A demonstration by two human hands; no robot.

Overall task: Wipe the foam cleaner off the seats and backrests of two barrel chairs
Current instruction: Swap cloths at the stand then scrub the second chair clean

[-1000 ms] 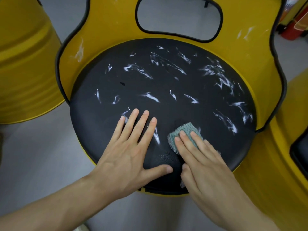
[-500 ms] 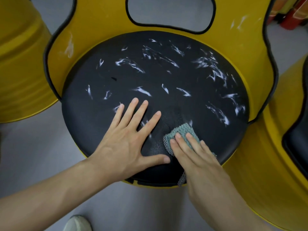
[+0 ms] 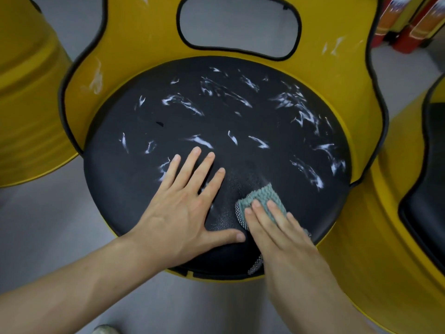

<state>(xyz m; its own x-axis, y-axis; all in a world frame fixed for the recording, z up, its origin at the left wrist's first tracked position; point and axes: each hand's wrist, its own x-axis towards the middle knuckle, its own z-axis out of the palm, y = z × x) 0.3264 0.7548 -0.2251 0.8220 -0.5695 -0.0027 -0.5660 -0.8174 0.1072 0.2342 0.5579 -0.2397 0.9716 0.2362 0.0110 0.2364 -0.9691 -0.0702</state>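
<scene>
So the teal cloth sits on the front-right part of the black seat, pinned flat under the right hand. Its fingers are straight and together, pressing down on top, not curled round it. A corner of the cloth pokes out ahead of the fingertips and another bit hangs over the seat's front edge by the wrist.

The left hand is right beside it, palm down on the seat with fingers fanned out and holding nothing. Its thumb points toward the cloth and is nearly touching the right hand.

White foam streaks are all over the back and right of the seat, plus a few just past the left fingertips. The patch between the hands looks wet.

The yellow backrest wraps round the back and both sides, with foam smears on it; only the front is open. The second chair crowds in on the right and a yellow barrel stands on the left.

Both forearms come in from the bottom.
</scene>
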